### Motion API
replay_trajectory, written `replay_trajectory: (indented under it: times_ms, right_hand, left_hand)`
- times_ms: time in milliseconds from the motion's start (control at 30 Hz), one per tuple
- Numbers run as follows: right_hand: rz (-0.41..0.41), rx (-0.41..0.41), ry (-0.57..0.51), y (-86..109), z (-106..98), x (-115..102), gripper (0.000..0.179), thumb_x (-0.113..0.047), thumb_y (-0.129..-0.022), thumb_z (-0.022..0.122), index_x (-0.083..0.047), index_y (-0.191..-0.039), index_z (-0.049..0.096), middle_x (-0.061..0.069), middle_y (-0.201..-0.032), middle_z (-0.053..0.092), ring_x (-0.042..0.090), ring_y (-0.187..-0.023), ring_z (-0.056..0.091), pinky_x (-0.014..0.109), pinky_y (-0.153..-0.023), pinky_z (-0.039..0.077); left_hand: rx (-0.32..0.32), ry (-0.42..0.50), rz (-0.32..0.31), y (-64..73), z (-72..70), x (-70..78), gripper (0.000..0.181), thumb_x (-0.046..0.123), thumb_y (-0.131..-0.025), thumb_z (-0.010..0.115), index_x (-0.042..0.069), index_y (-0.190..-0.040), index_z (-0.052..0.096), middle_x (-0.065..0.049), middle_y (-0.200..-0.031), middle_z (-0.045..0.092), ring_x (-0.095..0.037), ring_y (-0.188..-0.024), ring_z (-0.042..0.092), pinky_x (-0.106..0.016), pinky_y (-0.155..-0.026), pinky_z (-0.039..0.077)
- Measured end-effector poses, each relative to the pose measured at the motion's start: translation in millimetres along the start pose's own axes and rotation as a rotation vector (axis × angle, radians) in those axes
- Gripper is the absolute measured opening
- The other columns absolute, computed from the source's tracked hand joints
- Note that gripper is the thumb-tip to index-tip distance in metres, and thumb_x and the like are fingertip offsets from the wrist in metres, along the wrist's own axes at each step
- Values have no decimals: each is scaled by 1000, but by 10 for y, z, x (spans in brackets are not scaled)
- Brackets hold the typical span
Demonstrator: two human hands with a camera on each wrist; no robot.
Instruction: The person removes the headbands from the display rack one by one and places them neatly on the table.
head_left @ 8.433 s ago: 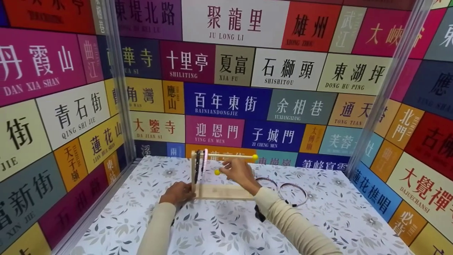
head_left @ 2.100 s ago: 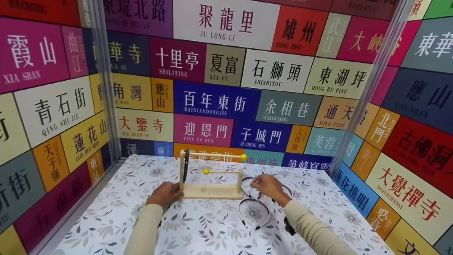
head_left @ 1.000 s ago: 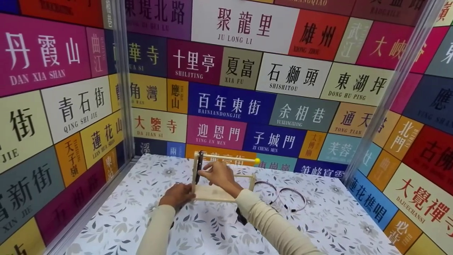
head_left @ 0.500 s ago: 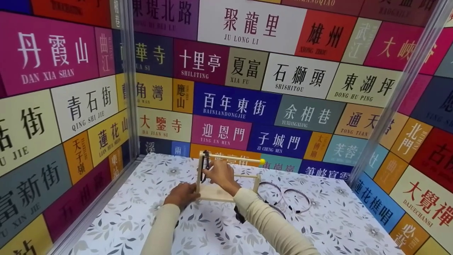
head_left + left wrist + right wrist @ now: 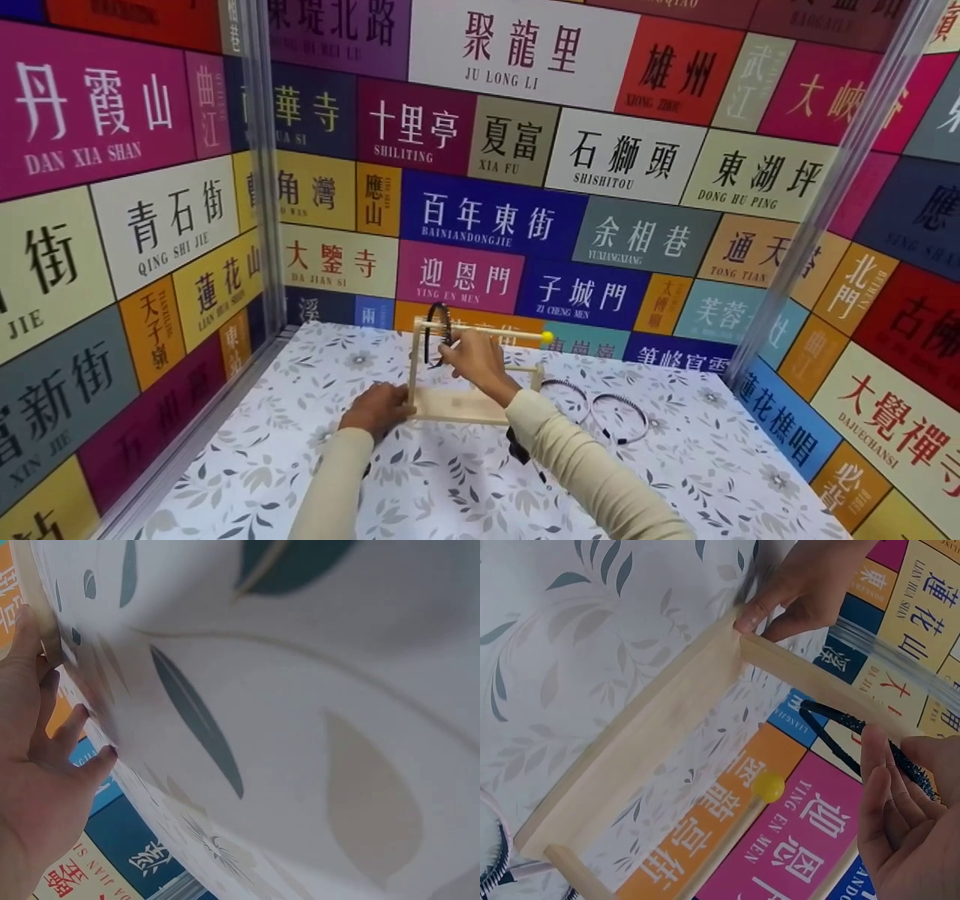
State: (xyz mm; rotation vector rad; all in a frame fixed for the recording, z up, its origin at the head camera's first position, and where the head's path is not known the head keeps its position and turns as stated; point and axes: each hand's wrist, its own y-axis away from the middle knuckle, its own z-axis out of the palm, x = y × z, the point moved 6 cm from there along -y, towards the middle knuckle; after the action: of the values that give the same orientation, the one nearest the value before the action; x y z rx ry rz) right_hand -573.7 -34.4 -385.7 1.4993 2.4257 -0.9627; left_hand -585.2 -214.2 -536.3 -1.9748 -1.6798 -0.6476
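A wooden display rack [image 5: 459, 406] stands on the table, with a tall post at its left end and a short post at its right. My left hand [image 5: 379, 409] grips the rack's left base corner, thumb in front and fingers behind, as the right wrist view shows. My right hand [image 5: 480, 361] pinches a black headband [image 5: 832, 716] between thumb and fingers. In the head view the headband's arc rises above the upper rod [image 5: 502, 332], near the tall post. The lower rod's yellow ball [image 5: 768, 786] is hidden behind my right hand in the head view.
Pink and dark toothed headbands [image 5: 620, 418] lie on the table right of the rack, partly behind my right sleeve [image 5: 577, 465]. A white leaf-patterned cloth [image 5: 420, 487] covers the table. Walls of coloured name panels [image 5: 487, 202] stand close behind and at both sides.
Earlier, a pink headband hung beside black on the upper rod; it has left. My right hand went to the table headbands, returned, took the black headband and raised it. My left hand stayed.
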Motion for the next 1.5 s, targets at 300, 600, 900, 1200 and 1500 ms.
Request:
replay_trajectory:
  times_ms: [300,600,900,1200,1500]
  right_hand:
    - [-18,32,-1,13,-261,153,24,-30,-99,72,-9,-108,80,-2,-66,73,7,-49,65,31,-48,54]
    - [12,65,-6,96,-467,440,26,-38,-97,74,-13,-98,80,0,-70,76,6,-46,63,24,-37,43]
    - [21,128,7,183,-739,728,25,-40,-94,77,-15,-93,80,-3,-66,74,6,-45,63,25,-37,42]
    - [91,158,38,250,-971,1029,19,-35,-94,78,-19,-84,75,-7,-61,68,7,-46,62,25,-37,37]
    - [167,177,50,373,-1166,1304,22,-35,-96,76,-14,-94,77,-5,-56,66,10,-47,63,26,-35,34]
  left_hand:
    - [-12,23,-43,-78,27,-68,35,27,-97,75,16,-130,72,1,-100,73,-18,-88,64,-46,-89,56]
    - [-24,50,-4,-133,102,-127,26,24,-95,77,15,-119,75,2,-94,73,-18,-85,64,-47,-87,57]
    - [-34,102,-15,-14,44,-41,37,21,-96,76,10,-131,71,-6,-112,75,-21,-101,66,-52,-100,53]
    - [-33,62,-8,-71,43,-75,35,25,-96,76,12,-129,72,-3,-107,75,-18,-95,65,-51,-97,55]
    - [-6,14,4,-168,85,-131,44,25,-96,77,13,-137,69,-5,-119,75,-29,-117,67,-55,-104,51]
